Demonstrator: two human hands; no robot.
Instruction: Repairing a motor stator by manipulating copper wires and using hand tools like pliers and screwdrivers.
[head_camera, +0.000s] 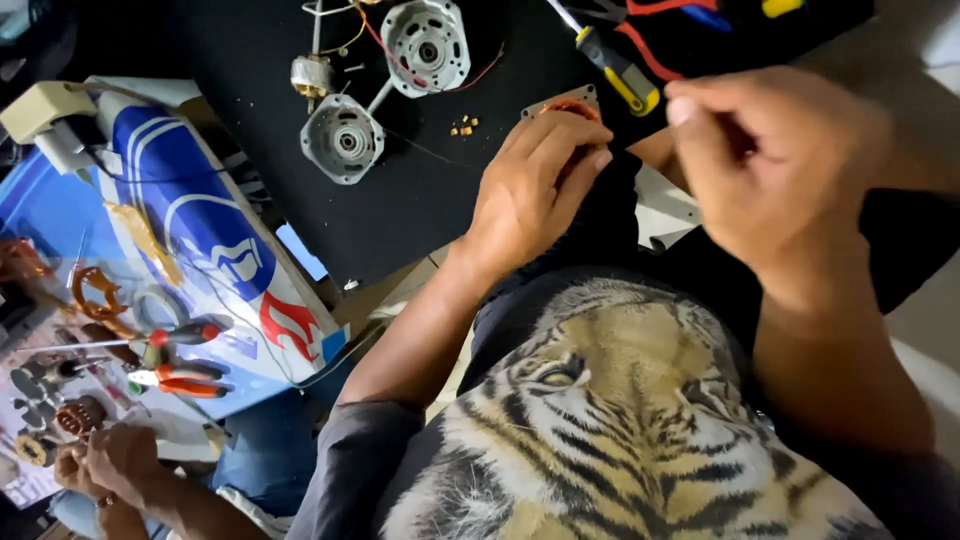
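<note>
While a tiger-face printed shirt fills the near view, the left hand clamps its fingers over a copper-wound stator coil on a grey steel plate, which lies at the near edge of the black work mat. The right hand hovers just right of it, thumb and fingertips pinched together, seemingly on a fine wire too thin to make out. I judge the step as winding or dressing the coil; the next move calls for steady tension and a firm hold on the plate. Far left, a co-worker's hands work near orange-handled pliers. Farther off lie two grey metal motor end housings and a yellow-and-black screwdriver.
</note>
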